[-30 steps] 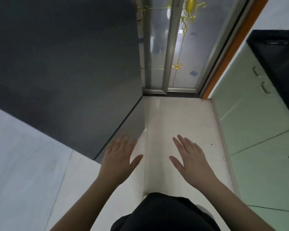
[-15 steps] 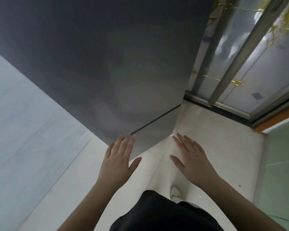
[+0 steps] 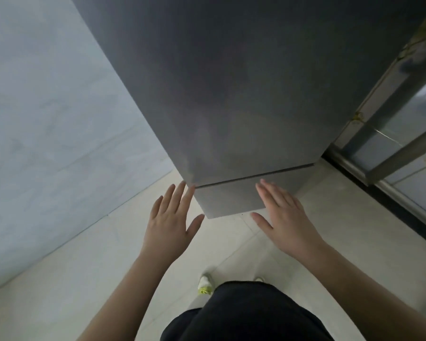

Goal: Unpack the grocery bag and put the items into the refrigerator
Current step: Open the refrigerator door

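The refrigerator [image 3: 244,94] fills the upper middle of the view, a tall dark grey cabinet with its doors closed. A thin dark seam [image 3: 253,176] runs across its front low down, with a large upper door above it and a short lower panel [image 3: 234,198] below, whose bottom edge sits just above the floor [image 3: 84,279].

Both hands reach forward, palms down, fingers straight and spread — neither has hold of anything. The left hand [image 3: 171,225] is at the refrigerator's lower left corner, its fingertips [image 3: 191,189] level with the left end of the seam; whether they touch the metal cannot be told. The right hand [image 3: 284,217] overlaps the right part of the lower panel in the view, fingers pointing up toward the seam, thumb out to the left; contact here cannot be told either.

To the left of the refrigerator stands a pale, faintly veined wall [image 3: 47,119]. To its right is a glass sliding door [image 3: 391,148] with metal frames and small gold ornaments. The floor is of light cream tiles. At the bottom of the view are the person's dark clothing [image 3: 244,316] and — just beyond it — the toe of a white and yellow-green shoe [image 3: 204,285]. No grocery bag or groceries are in sight.
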